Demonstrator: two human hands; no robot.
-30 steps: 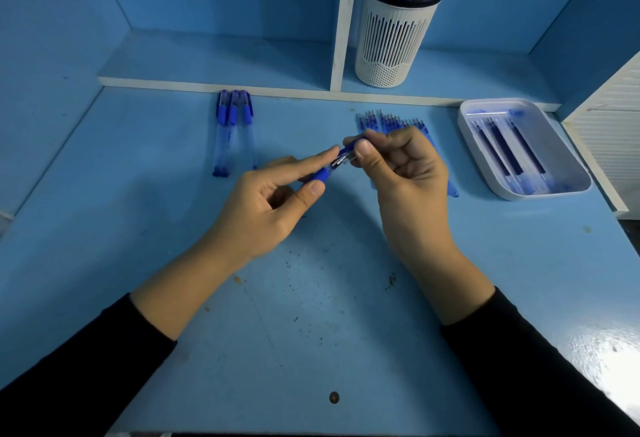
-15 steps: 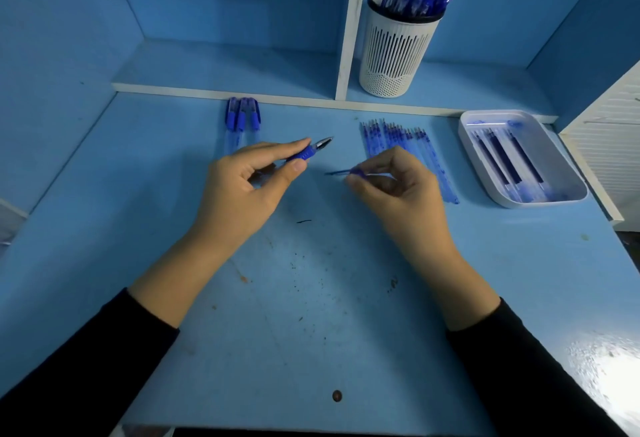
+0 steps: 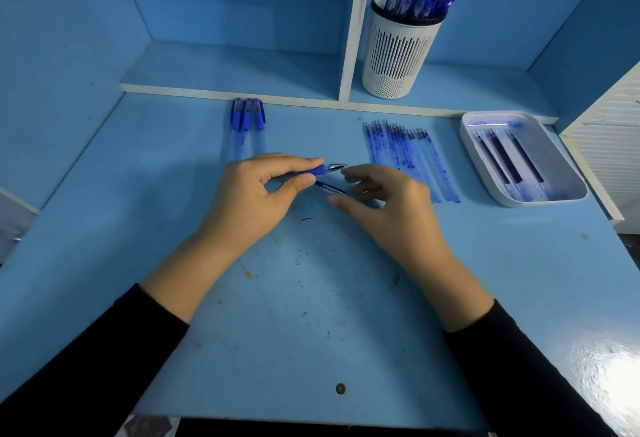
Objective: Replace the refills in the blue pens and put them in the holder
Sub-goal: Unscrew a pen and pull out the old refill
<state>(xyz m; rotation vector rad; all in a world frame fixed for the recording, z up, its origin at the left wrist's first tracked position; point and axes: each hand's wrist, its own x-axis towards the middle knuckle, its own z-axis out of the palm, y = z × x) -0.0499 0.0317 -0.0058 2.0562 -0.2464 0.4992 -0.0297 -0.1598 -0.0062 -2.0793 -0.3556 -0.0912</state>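
The left hand (image 3: pixel 252 194) curls round a blue pen (image 3: pixel 317 170) with a ribbed rubber grip, pinching it between thumb and forefinger, metal tip pointing to 3 o'clock. Just below the tip lies a thin blue refill (image 3: pixel 330 188). The right hand (image 3: pixel 391 211), blurred, has its fingers spread around the refill's far end; whether it grips it cannot be told. On the blue desk (image 3: pixel 311 298), three capped blue pens (image 3: pixel 247 118) lie at 11 o'clock, a row of loose clear refills (image 3: pixel 405 156) at 1 o'clock, and a white plastic tray (image 3: pixel 465 131) at 2 o'clock. The white slotted holder (image 3: pixel 398 52), full of pens, stands on the shelf at 12 o'clock.
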